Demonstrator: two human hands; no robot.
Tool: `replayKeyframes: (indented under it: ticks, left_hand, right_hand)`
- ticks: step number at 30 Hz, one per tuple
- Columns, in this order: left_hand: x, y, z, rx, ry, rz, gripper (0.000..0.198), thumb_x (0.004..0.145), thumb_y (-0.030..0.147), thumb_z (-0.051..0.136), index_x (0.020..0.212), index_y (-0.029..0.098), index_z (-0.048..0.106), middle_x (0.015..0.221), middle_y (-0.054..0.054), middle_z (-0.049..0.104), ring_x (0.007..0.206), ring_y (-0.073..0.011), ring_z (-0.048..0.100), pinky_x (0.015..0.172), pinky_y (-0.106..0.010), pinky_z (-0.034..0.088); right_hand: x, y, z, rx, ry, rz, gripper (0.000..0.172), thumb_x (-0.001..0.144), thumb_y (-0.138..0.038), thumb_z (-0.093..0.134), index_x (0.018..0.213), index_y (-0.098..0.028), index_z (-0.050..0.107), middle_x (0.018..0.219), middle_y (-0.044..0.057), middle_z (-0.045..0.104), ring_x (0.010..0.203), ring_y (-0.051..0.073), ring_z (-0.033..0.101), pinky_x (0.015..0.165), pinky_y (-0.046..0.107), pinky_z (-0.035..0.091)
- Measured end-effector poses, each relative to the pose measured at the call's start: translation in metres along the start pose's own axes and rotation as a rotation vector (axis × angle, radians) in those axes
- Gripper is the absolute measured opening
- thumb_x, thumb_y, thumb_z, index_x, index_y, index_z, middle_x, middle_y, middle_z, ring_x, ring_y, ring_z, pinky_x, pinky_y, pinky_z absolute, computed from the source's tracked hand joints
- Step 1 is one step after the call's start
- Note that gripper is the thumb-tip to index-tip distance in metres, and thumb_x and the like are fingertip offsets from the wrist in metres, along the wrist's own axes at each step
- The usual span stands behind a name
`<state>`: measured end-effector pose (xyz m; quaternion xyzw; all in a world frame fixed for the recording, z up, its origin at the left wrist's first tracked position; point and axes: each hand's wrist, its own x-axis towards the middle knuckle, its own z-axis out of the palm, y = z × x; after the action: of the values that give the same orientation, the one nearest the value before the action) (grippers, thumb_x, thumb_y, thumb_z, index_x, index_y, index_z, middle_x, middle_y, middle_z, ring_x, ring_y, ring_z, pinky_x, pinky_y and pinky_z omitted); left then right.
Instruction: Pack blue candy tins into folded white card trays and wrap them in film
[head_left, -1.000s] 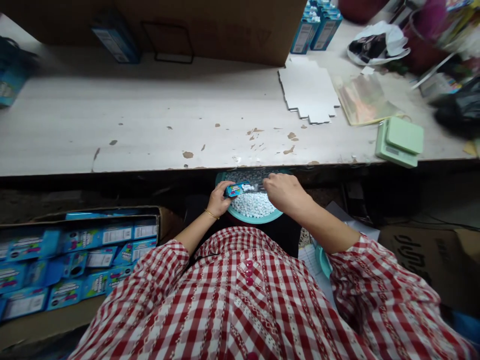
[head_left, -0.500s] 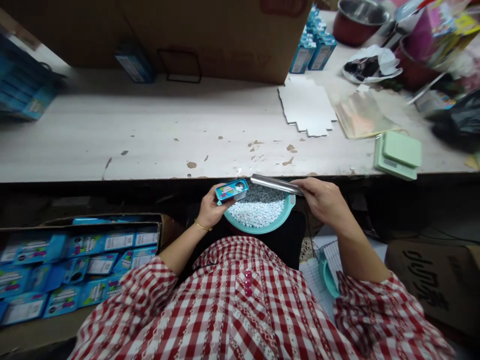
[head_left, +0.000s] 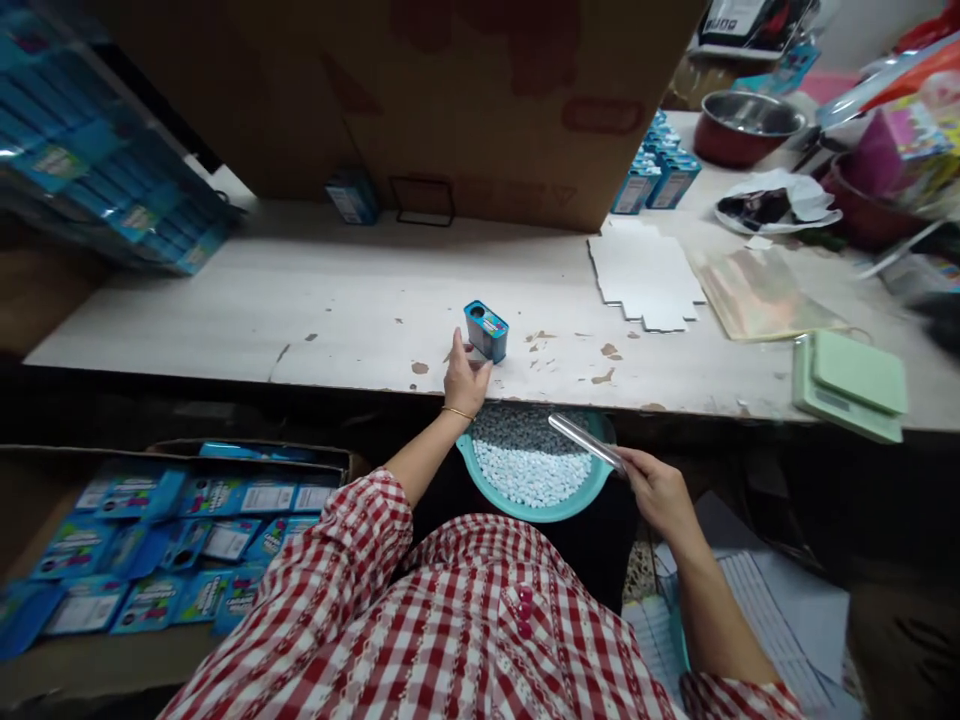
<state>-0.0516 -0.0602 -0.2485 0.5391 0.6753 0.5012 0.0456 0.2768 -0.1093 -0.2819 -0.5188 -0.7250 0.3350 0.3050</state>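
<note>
Left hand (head_left: 465,375) pinches a small blue printed tin (head_left: 486,331) at its lower end, above the tabletop (head_left: 337,300) near the front edge; the tin's long axis stands nearly upright, top leaning slightly left. Right hand (head_left: 658,492) curls round the end of a metal tube (head_left: 585,442), its long axis slanting up-left over small white candies (head_left: 529,472) in a teal basin (head_left: 540,512).

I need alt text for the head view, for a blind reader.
The left hand holds a small blue box upright on a worn white table; the right hand holds a metal rod above a teal basin of white pellets.
</note>
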Motion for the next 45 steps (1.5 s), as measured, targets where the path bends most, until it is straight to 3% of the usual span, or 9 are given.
replayKeyframes:
  ticks: [5, 9, 16, 19, 22, 25, 28, 35, 45]
  left_hand:
    - [0.031, 0.007, -0.031, 0.334, -0.104, 0.328, 0.08, 0.067, 0.026, 0.069, 0.138, 0.024, 0.03, 0.141, -0.012, 0.031, 0.131, -0.033, 0.027, 0.107, -0.05, 0.028]
    - [0.076, 0.004, -0.019, 0.313, -0.311, 0.46, 0.053, 0.072, 0.019, 0.063, 0.123, 0.031, 0.051, 0.134, -0.004, 0.044, 0.123, -0.0289, 0.038, 0.104, -0.045, 0.033]
    - [0.091, 0.024, 0.02, 0.2, -0.062, 0.283, 0.057, 0.069, 0.022, 0.07, 0.123, 0.027, 0.052, 0.134, -0.009, 0.042, 0.121, -0.0345, 0.035, 0.099, -0.051, 0.035]
    - [0.069, 0.0, -0.025, 0.215, 0.03, 0.298, 0.063, 0.071, 0.034, 0.068, 0.128, 0.024, 0.044, 0.142, -0.009, 0.03, 0.13, -0.0336, 0.025, 0.103, -0.049, 0.03]
    - [0.021, -0.061, -0.115, 0.298, 0.22, 0.118, 0.052, 0.078, 0.034, 0.06, 0.125, 0.019, 0.043, 0.135, -0.012, 0.037, 0.127, -0.0273, 0.032, 0.104, -0.042, 0.031]
    - [-0.058, -0.127, -0.21, 0.469, 0.393, -0.347, 0.032, 0.082, 0.021, 0.05, 0.113, 0.013, 0.048, 0.117, -0.013, 0.05, 0.112, -0.0222, 0.048, 0.097, -0.036, 0.038]
    - [-0.137, -0.173, -0.258, 0.616, 0.098, -0.858, 0.035, 0.073, 0.012, 0.057, 0.108, 0.012, 0.051, 0.114, -0.014, 0.053, 0.112, -0.023, 0.049, 0.098, -0.034, 0.037]
    - [-0.182, -0.226, -0.235, 0.598, 0.061, -1.031, 0.059, 0.064, 0.02, 0.071, 0.116, 0.012, 0.044, 0.134, -0.02, 0.036, 0.12, -0.0312, 0.044, 0.097, -0.038, 0.037]
    - [-0.175, -0.228, -0.228, 0.498, 0.291, -1.002, 0.044, 0.059, 0.028, 0.075, 0.089, 0.015, 0.047, 0.111, -0.016, 0.05, 0.108, -0.0316, 0.049, 0.088, -0.049, 0.042]
  right_hand:
    - [0.001, 0.002, 0.004, -0.009, -0.001, -0.008, 0.033, 0.084, -0.033, 0.042, 0.1, -0.019, 0.067, 0.099, 0.007, 0.07, 0.089, 0.019, 0.065, 0.082, 0.032, 0.05]
    - [0.003, 0.006, 0.013, -0.141, -0.046, -0.033, 0.033, 0.086, -0.026, 0.039, 0.103, -0.02, 0.066, 0.101, 0.007, 0.069, 0.092, 0.019, 0.064, 0.083, 0.031, 0.049]
    - [0.013, 0.018, 0.027, -0.659, -0.203, -0.004, 0.037, 0.084, -0.015, 0.037, 0.108, -0.024, 0.064, 0.105, 0.006, 0.067, 0.088, 0.019, 0.066, 0.067, 0.027, 0.051]
    - [0.017, 0.031, 0.027, -0.749, -0.332, -0.03, 0.039, 0.081, -0.011, 0.037, 0.107, -0.023, 0.065, 0.107, 0.007, 0.067, 0.087, 0.021, 0.066, 0.066, 0.028, 0.051]
    - [0.019, 0.052, 0.025, -0.809, -0.378, -0.059, 0.041, 0.08, -0.012, 0.037, 0.106, -0.023, 0.066, 0.107, 0.009, 0.067, 0.084, 0.023, 0.066, 0.067, 0.031, 0.052]
    - [0.027, 0.073, 0.028, -0.828, -0.364, -0.121, 0.04, 0.08, -0.013, 0.037, 0.105, -0.023, 0.067, 0.101, 0.01, 0.068, 0.081, 0.024, 0.066, 0.068, 0.035, 0.052]
    - [0.035, 0.07, 0.052, -0.843, -0.36, -0.161, 0.041, 0.078, -0.01, 0.036, 0.105, -0.018, 0.066, 0.098, 0.013, 0.068, 0.078, 0.025, 0.066, 0.064, 0.034, 0.05]
    - [0.055, 0.037, 0.148, -0.786, -0.256, 0.059, 0.04, 0.077, -0.015, 0.037, 0.104, -0.012, 0.068, 0.087, 0.018, 0.069, 0.073, 0.025, 0.063, 0.059, 0.031, 0.044]
    - [0.057, 0.055, 0.155, -0.312, -0.156, 0.1, 0.037, 0.074, -0.027, 0.041, 0.09, -0.008, 0.069, 0.088, 0.017, 0.068, 0.083, 0.026, 0.061, 0.079, 0.038, 0.045]
